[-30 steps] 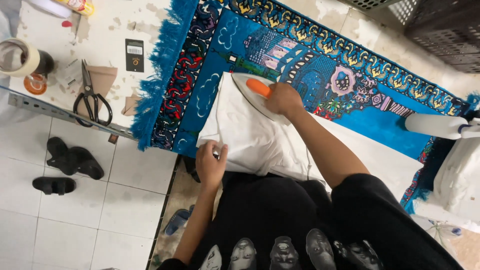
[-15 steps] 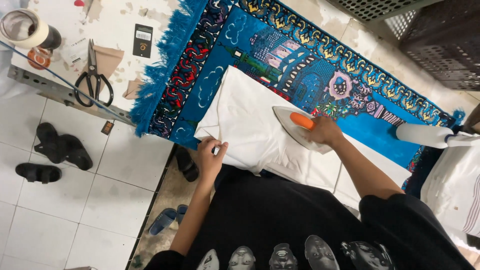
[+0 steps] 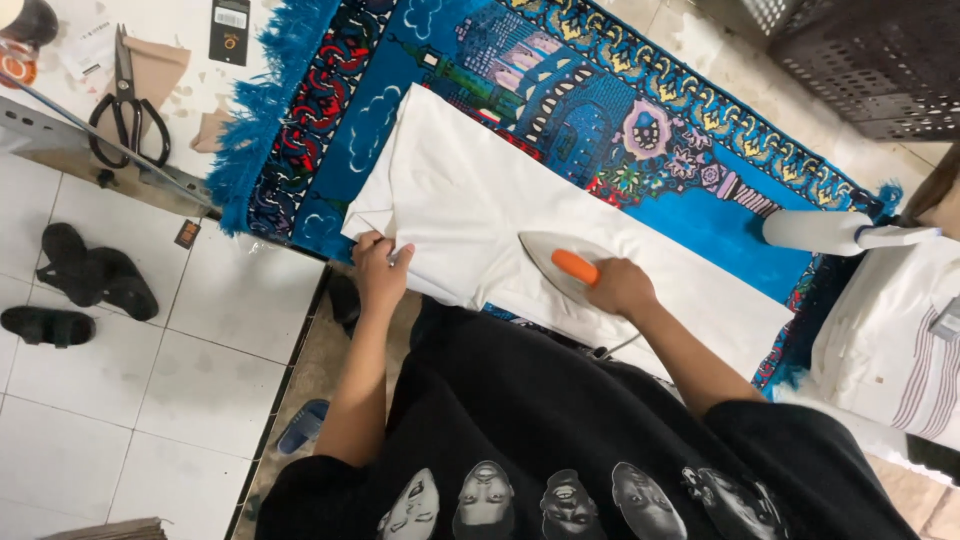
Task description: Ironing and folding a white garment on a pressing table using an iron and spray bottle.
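**Counter with a rug on it**

The counter [image 3: 200, 95] is whitish and scuffed. Lying on it: black scissors [image 3: 125, 105], a blue patterned rug [image 3: 560, 110] with a white cloth [image 3: 470, 190] on top, and a white spray bottle [image 3: 825, 232].

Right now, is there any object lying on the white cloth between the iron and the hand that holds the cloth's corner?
Nothing visible does. The white cloth is bare between the iron in the right hand and the left hand pinching its corner.
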